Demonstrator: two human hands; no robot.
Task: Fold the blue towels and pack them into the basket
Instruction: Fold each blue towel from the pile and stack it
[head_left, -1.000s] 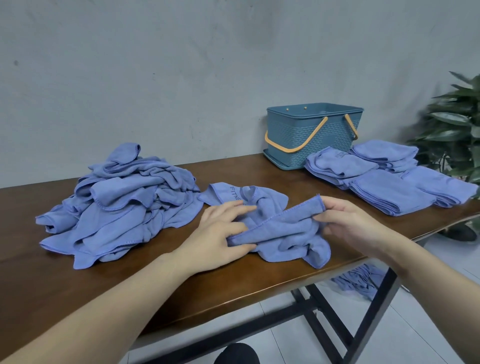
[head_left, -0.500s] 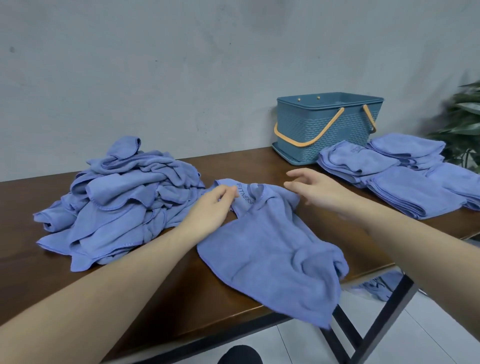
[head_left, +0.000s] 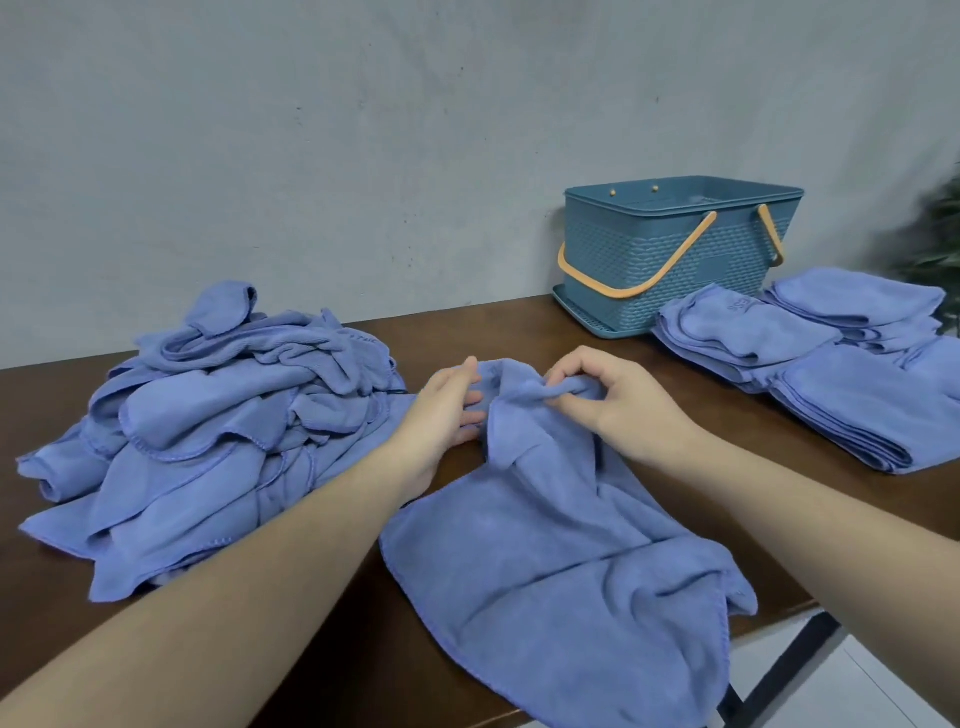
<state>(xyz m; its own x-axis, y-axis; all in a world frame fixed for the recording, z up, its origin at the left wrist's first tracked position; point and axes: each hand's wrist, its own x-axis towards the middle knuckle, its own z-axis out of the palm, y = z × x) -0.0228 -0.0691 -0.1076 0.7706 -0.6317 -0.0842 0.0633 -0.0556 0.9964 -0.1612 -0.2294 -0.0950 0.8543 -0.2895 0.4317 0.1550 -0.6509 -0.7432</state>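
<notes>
Towel (head_left: 561, 561) lies spread at the near edge of the table (head_left: 467, 332), its far edge bunched and pinched by the right hand (head_left: 618, 402) and gripped by the left hand (head_left: 441, 415); draw corners apart before folding; the basket (head_left: 675, 260) interior is not visible.

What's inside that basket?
Only the far inner wall near the rim of the basket shows, with no towels above it. Its near wall hides the bottom.
</notes>
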